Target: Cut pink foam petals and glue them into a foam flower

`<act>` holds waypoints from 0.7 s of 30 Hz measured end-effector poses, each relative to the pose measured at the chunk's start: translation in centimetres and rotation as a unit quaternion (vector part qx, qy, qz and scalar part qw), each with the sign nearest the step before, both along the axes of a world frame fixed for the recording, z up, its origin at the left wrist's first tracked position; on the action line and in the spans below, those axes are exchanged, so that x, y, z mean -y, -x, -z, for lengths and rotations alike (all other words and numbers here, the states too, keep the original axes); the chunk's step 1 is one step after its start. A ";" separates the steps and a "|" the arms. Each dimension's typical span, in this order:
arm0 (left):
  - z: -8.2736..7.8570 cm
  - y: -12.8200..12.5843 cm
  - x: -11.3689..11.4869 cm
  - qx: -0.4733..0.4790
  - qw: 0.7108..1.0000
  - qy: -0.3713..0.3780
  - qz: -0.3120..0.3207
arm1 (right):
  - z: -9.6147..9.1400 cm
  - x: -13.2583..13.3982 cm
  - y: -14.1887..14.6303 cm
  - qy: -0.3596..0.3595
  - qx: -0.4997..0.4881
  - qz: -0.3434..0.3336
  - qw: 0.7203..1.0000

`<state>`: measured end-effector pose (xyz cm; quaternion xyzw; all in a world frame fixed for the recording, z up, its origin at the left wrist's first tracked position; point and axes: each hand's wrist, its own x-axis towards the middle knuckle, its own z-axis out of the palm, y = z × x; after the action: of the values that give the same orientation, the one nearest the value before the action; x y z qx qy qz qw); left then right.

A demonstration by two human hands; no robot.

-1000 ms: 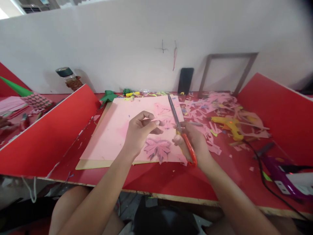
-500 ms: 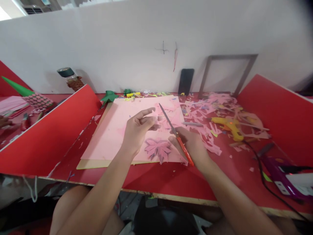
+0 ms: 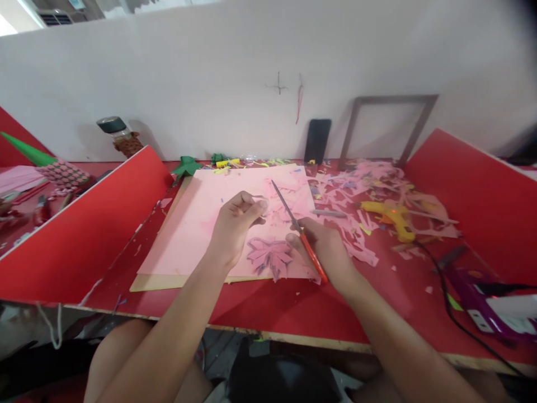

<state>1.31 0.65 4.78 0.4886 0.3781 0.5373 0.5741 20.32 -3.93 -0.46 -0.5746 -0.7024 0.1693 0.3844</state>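
My right hand (image 3: 325,246) is closed around a pair of scissors (image 3: 308,243) with red-orange handles. The closed blades point up and away to the left, over the pink sheet. To the left of the blade tips, my left hand (image 3: 241,215) pinches a small pale pink piece of paper (image 3: 264,205) between thumb and fingers, which mostly cover it. Below both hands, a pink paper cutout with dark-outlined petals (image 3: 271,256) lies at the near edge of the large pink sheet (image 3: 184,224). Loose pink paper pieces (image 3: 289,190) lie beyond my fingers.
Pink scraps (image 3: 356,179) heap at the back right, near a yellow glue gun (image 3: 392,218) whose cable runs past a purple device (image 3: 482,302). A phone (image 3: 318,141) leans on the wall. Red dividers (image 3: 96,218) flank the table. A lidded bottle (image 3: 121,137) stands beyond the left one.
My left hand's fingers have drawn together into a pinch and sunk slightly toward the sheet. The scissors stay in my right hand, almost still.
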 end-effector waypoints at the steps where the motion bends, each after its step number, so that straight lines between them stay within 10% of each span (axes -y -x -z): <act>1: 0.0 0.0 0.0 -0.008 1.000 0.004 0.006 | 0.1 0.0 0.0 -0.001 0.000 0.003 1.000; 21: 1.8 0.5 0.0 0.003 0.999 0.050 0.007 | 0.9 -0.9 -0.5 0.002 -0.029 -0.013 0.999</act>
<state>0.83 0.63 2.94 0.4603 0.3997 0.5149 0.6028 20.78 -3.05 -1.41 -0.5611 -0.6981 0.1924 0.4009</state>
